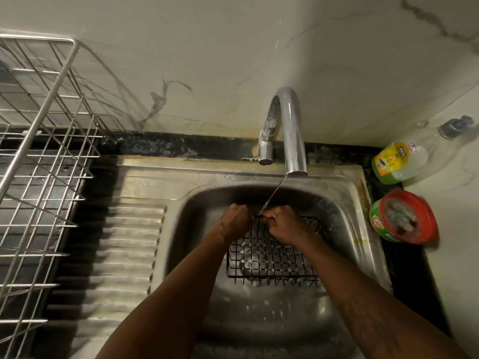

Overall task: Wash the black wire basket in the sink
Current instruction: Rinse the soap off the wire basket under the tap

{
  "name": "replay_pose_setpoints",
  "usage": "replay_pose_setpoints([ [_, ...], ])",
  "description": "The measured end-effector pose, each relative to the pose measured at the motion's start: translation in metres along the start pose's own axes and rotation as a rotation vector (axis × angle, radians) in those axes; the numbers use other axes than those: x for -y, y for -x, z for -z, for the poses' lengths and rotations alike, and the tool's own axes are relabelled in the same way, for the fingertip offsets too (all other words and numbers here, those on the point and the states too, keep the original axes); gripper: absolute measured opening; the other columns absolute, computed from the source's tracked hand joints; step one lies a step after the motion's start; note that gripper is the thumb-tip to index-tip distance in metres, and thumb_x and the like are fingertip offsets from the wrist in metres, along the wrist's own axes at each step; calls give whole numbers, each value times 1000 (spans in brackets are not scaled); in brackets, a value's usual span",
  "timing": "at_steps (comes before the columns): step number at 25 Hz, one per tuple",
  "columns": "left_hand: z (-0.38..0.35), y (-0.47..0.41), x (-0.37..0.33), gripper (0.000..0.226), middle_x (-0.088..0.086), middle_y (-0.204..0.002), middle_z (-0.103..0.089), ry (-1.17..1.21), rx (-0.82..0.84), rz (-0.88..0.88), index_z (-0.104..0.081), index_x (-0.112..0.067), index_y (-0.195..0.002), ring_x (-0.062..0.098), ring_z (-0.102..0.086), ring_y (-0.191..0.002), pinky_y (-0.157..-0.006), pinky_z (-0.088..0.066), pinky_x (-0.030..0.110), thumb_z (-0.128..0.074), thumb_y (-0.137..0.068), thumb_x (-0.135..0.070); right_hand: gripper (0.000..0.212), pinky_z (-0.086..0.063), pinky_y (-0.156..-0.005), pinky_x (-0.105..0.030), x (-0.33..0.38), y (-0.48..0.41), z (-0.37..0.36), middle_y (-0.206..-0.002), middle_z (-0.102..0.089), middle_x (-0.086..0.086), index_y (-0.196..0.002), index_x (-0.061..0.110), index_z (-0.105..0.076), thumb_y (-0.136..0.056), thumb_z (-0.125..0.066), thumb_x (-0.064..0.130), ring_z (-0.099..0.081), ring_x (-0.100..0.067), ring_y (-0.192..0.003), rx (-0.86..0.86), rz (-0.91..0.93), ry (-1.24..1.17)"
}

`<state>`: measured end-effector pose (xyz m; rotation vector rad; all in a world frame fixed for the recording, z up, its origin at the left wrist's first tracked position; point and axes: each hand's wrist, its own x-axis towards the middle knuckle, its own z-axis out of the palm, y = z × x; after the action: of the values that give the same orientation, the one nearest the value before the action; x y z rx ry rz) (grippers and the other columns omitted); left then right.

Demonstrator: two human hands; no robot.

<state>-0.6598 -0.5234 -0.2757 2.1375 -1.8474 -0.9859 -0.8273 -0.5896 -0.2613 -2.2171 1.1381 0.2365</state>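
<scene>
The black wire basket (269, 257) sits inside the steel sink (344, 203), with soap foam on its wires. My left hand (234, 220) grips the basket's far rim at its left end. My right hand (285, 224) holds the same far rim just to the right, fingers curled over the wire. A thin stream of water runs from the chrome tap (291, 130) and lands between my two hands.
A ribbed drainboard (124, 244) lies left of the basin. A steel wire dish rack (44, 156) stands at far left. On the counter at right lie a dish gel bottle (400, 161) and a red-rimmed tub of dish soap (404, 216).
</scene>
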Motion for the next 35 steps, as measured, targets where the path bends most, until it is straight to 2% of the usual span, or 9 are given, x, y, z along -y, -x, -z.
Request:
replay_pose_setpoints([
  [5, 2, -3, 8, 21, 7, -95, -71, -3, -3, 25, -72, -17, -102, 21, -66, -82, -67, -49, 29, -51, -100, -17, 28, -60, -73, -39, 17, -6, -8, -83, -67, 2, -92, 24, -74, -97, -55, 4, -64, -9, -73, -42, 8, -36],
  [8, 2, 2, 24, 19, 3, -89, -66, 31, -9, 28, -67, -22, -98, 16, -65, -77, -70, -59, 33, -48, -102, -23, 36, -58, -63, -30, 18, -6, -8, -93, -69, 3, -119, 33, -69, -101, -51, 8, -63, -7, -70, -22, -2, 6],
  [11, 5, 7, 33, 19, 1, -86, -63, 46, -10, 47, -62, -25, -93, 13, -63, -72, -68, -60, 34, -46, -102, -25, 46, -59, -70, -32, 14, -5, -6, -112, -70, 4, -137, 33, -60, -100, -52, 6, -65, -9, -80, 14, -8, 58],
  [15, 8, 11, 44, 20, 0, -83, -60, 42, 23, 82, -58, -26, -87, 10, -60, -67, -58, -48, 21, -47, -103, -28, 42, -57, -90, -37, 11, -7, -1, -120, -70, 5, -131, 34, -64, -99, -55, 8, -67, -12, -102, 18, 7, 73],
  [18, 10, 17, 60, 16, 2, -91, -62, 36, 33, 97, -58, -26, -93, 10, -61, -74, -64, -49, 22, -46, -104, -28, 36, -61, -77, -31, 1, -7, -4, -116, -73, 5, -123, 31, -70, -100, -56, 7, -68, -5, -87, -65, -53, -43],
  [23, 14, 15, 69, 14, 8, -104, -63, -25, 44, 128, -65, -21, -103, 16, -58, -86, -76, -46, 28, -51, -102, -25, 27, -58, -85, -29, 20, -7, -13, -119, -74, -2, -124, 21, -71, -101, -59, 14, -71, -15, -98, -102, -32, -86],
  [28, 10, 14, 66, 18, 7, -101, -61, -36, 30, 126, -66, -17, -109, 13, -53, -82, -72, -43, 27, -51, -101, -21, 31, -57, -93, -29, 30, -17, -21, -127, -70, -3, -128, 21, -69, -100, -60, 11, -67, -13, -107, -51, -59, -214],
  [33, 14, 11, 64, 14, 11, -104, -63, -33, 46, 141, -63, -23, -98, 16, -56, -83, -74, -46, 29, -50, -102, -26, 22, -56, -79, -26, 17, -15, -14, -113, -72, 4, -119, 26, -73, -99, -64, 22, -66, -7, -90, -62, -101, -254],
  [35, 14, 11, 60, 15, 7, -98, -61, -51, 36, 144, -56, -26, -89, 15, -56, -80, -72, -45, 29, -50, -103, -25, 25, -57, -89, -31, 8, -10, -12, -117, -74, 5, -120, 29, -73, -100, -60, 21, -68, -10, -100, -111, -91, -218],
])
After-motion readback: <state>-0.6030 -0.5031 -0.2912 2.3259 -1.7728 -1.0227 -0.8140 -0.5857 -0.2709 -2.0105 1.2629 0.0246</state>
